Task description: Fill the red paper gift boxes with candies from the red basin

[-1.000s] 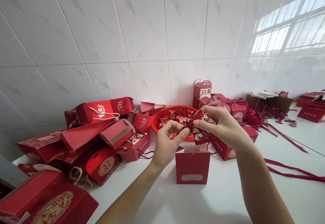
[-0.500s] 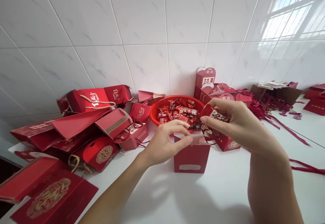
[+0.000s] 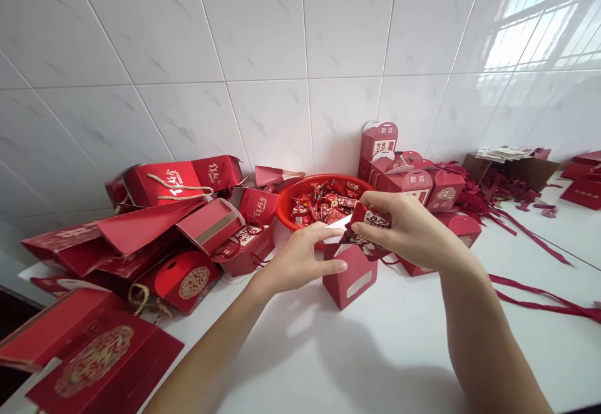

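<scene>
the right hand (image 3: 408, 220) is pinching a dark red printed packet (image 3: 374, 220) between its thumb and fingers, closing on its upper part, and is holding it just above the small red box (image 3: 360, 269). the left hand (image 3: 300, 257) is reaching around the box's left side, its thumb overlapping the near face and its fingers lying towards the far side; i cannot tell whether it is gripping the wall or only steadying it. the box is standing on the white table (image 3: 399, 345), turned at an angle, its top seeming open.

as i am judging it, the hands are lining the packet up with the mouth of the box. from this pose, lowering it is calling for a steady box, a packet kept clear of the flaps and a late release by the right hand.

just behind the box, the red bowl (image 3: 283, 207) is holding wrapped sweets (image 3: 328, 202). more red boxes and bags (image 3: 141, 226) are lying heaped to the left, patterned boxes (image 3: 444, 191) are crowding the right, and dark red ribbons (image 3: 535, 301) are trailing beyond the right forearm.
</scene>
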`<state>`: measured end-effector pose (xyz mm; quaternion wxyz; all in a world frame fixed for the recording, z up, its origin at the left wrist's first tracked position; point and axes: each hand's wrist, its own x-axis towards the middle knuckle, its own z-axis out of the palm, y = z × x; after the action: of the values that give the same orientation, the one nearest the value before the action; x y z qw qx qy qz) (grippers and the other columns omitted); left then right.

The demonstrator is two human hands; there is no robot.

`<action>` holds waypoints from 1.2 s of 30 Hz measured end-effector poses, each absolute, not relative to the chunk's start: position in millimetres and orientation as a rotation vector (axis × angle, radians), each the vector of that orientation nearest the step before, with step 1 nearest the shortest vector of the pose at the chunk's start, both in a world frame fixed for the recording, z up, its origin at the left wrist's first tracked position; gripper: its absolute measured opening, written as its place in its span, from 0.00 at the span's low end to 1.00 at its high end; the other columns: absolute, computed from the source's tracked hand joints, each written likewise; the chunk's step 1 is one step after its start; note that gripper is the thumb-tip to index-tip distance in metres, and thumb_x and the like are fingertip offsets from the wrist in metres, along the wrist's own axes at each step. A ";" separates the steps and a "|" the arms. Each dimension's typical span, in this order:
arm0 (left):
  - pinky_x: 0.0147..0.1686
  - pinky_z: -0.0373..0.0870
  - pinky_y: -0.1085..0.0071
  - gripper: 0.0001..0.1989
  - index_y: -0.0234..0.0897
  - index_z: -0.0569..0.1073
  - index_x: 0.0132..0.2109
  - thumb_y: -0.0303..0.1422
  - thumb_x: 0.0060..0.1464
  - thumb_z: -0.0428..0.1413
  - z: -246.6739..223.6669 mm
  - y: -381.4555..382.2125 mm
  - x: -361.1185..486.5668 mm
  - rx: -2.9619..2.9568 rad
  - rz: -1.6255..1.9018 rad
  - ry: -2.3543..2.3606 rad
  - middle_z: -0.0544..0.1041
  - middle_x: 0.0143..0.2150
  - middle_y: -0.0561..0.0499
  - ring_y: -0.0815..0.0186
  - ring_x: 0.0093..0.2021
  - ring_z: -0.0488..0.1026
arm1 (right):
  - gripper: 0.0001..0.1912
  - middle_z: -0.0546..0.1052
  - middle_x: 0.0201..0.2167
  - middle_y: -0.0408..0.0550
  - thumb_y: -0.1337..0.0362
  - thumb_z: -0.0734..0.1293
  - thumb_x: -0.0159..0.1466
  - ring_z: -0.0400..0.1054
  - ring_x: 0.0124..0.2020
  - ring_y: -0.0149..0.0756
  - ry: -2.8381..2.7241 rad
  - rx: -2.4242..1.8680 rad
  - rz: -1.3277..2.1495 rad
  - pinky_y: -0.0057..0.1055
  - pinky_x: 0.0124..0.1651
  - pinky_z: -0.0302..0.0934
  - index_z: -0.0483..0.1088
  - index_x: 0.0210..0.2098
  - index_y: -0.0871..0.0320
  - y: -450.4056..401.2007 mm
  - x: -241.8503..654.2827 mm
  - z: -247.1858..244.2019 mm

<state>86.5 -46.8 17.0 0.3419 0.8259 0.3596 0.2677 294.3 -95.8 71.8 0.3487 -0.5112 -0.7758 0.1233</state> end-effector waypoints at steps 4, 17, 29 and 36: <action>0.53 0.71 0.63 0.14 0.39 0.82 0.47 0.41 0.61 0.57 18.6 -48.1 91.4 2.074 0.699 0.863 0.82 0.47 0.49 0.57 0.50 0.76 | 0.17 0.55 0.20 0.36 0.64 0.66 0.62 0.46 0.21 0.25 -2.003 -1.314 0.350 0.26 0.22 0.41 0.52 0.24 0.56 -92.2 293.0 70.0; 0.58 0.70 0.57 0.32 0.43 0.77 0.57 0.43 0.44 0.70 15.2 -39.0 84.8 1.900 0.609 0.904 0.75 0.61 0.47 0.50 0.59 0.72 | 0.15 0.58 0.21 0.37 0.61 0.66 0.62 0.51 0.22 0.26 -1.993 -1.376 0.326 0.26 0.23 0.44 0.55 0.25 0.56 -88.6 299.5 70.3; 0.61 0.64 0.55 0.33 0.42 0.76 0.59 0.43 0.46 0.69 15.4 -35.0 84.8 1.907 0.559 0.876 0.75 0.61 0.45 0.50 0.60 0.70 | 0.10 0.66 0.23 0.39 0.63 0.61 0.67 0.57 0.24 0.29 -2.131 -1.288 0.474 0.27 0.27 0.49 0.60 0.28 0.55 -88.9 297.7 68.6; 0.63 0.63 0.54 0.31 0.46 0.76 0.58 0.44 0.46 0.69 13.6 -33.3 84.4 1.911 0.559 0.841 0.74 0.62 0.48 0.51 0.59 0.72 | 0.09 0.63 0.21 0.38 0.66 0.59 0.68 0.52 0.21 0.28 -2.271 -1.340 0.391 0.29 0.27 0.44 0.61 0.30 0.56 -89.4 296.9 71.0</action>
<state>84.4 -33.3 13.6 0.4706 0.7802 0.3434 0.2281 296.9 -89.4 71.0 0.2359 -0.4884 -0.8280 0.1426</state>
